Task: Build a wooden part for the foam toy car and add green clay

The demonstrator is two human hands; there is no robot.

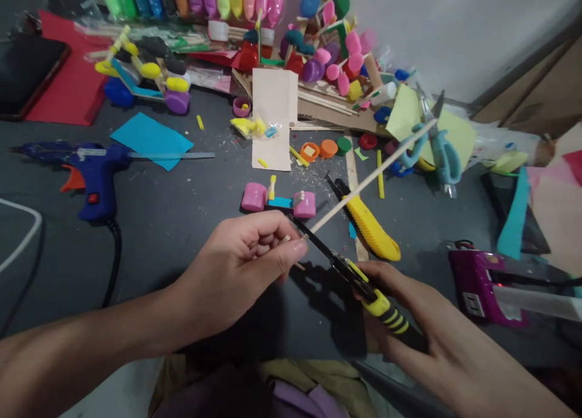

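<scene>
Between the thumb and fingers of my left hand [254, 266] is a thin wooden stick [373, 174], which slants up to the right. A short stick end also shows at those fingertips. My right hand [409, 321] is wrapped round the yellow and black handle of a cutter [359, 281]. Its dark blade reaches up-left to the stick beside my left fingertips; whether they touch I cannot tell. Just beyond my left hand sits a small piece with pink wheels [280, 201]. A yellow box cutter [373, 224] lies under the long stick's line.
A blue glue gun [97, 169] with its cord lies at the left. Light-blue scissors [439, 145] rest at the back right, above a purple power box [486, 288]. Coloured caps [328, 148] and small wheeled models [148, 76] stand towards the back.
</scene>
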